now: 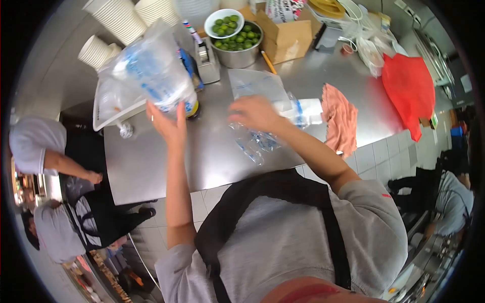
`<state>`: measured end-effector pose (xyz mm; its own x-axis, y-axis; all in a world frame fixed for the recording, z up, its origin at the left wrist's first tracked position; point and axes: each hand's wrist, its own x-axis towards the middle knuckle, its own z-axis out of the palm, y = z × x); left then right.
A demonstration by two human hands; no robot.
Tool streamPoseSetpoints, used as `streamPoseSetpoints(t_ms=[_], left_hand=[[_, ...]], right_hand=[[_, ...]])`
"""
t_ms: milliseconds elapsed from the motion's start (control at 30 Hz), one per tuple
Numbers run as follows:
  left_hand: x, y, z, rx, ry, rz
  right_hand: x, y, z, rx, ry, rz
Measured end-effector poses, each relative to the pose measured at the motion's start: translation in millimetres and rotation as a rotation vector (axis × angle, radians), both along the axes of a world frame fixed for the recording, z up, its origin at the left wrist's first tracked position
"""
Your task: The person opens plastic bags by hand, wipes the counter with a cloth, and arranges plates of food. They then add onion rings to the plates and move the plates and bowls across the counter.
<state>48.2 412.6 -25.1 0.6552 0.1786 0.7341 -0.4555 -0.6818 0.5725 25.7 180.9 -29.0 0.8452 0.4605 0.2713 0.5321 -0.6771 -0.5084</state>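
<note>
My left hand (169,125) grips the lower end of a clear plastic pack (154,73) with blue print, thumb on one side and fingers on the other. The pack leans up toward the cup stacks, its contents pale. Blurred by motion, my right hand (255,113) is over a crumpled clear plastic bag (260,141) with blue print; its fingers point left and I cannot tell whether they hold it. Just beyond that hand lies a flat translucent bag (257,83). A white roll in clear and blue wrapping (305,112) lies by the right wrist.
A metal pot (237,59) of green citrus fruits carries a white bowl (208,26) of more. Around it are a tape dispenser (207,68) and a cardboard box (285,40). An orange cloth (339,118) and a red bag (409,88) lie right. Several people stand nearby.
</note>
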Motion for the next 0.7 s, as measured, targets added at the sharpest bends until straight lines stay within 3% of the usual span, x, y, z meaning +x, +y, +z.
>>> streamPoseSetpoints(t_ms=[33, 67, 100, 133, 167, 200, 233, 367, 467, 533, 567, 633, 667, 700], left_hand=[[-18.7, -12.4, 4.3, 0.151, -0.068, 0.136], [-29.2, -23.9, 3.2, 0.151, -0.06, 0.121], [-39.7, -35.1, 1.3, 0.2, -0.106, 0.021], [-47.9, -46.5, 0.1, 0.248, -0.151, -0.076], [-48.2, -60.4, 5.0, 0.309, -0.1, -0.194], [-43.4, -75.9, 13.5, 0.37, -0.053, -0.311], [-37.8, -93.3, 20.6, 0.378, 0.0, -0.402], [-14.9, -162.5, 32.3, 0.595, 0.081, -0.639], [15.3, -188.5, 17.7, 0.75, -0.05, -0.744], [39.8, -191.4, 16.0, 0.538, 0.262, -0.777], [44.6, -187.6, 24.0, 0.545, 0.259, -0.775], [52.7, -175.2, 52.5, -0.106, 0.425, -0.759], [55.5, -167.4, 62.3, -0.091, 0.419, -0.759], [56.6, -159.3, 71.7, -0.272, 0.485, -0.833]], right_hand=[[-11.6, -31.4, -2.7, 0.232, -0.051, -0.194], [-19.2, -72.8, -3.7, 0.1, -0.05, -0.389], [-30.5, -117.7, -7.6, 0.128, 0.055, -0.64], [-49.7, -149.8, 16.1, -0.032, 0.103, -0.737], [-71.2, -140.2, 64.1, 0.212, 0.328, -1.102], [-78.3, -173.1, 40.6, -0.071, 0.273, -1.134], [-85.3, -210.6, 8.2, -0.353, 0.213, -1.151], [-91.1, -238.6, -31.4, -0.305, 0.15, -1.125], [-83.6, -230.9, -21.5, -0.379, 0.327, -1.083], [-81.1, -205.2, 6.7, -0.259, 0.038, -1.088], [-80.2, -192.6, 26.7, -0.102, -0.003, -0.975], [-70.8, -175.7, 38.3, 0.294, 0.003, -0.724], [-62.3, -169.6, 38.3, 0.528, 0.044, -0.579], [-56.6, -159.4, 45.5, 0.539, 0.035, -0.576]])
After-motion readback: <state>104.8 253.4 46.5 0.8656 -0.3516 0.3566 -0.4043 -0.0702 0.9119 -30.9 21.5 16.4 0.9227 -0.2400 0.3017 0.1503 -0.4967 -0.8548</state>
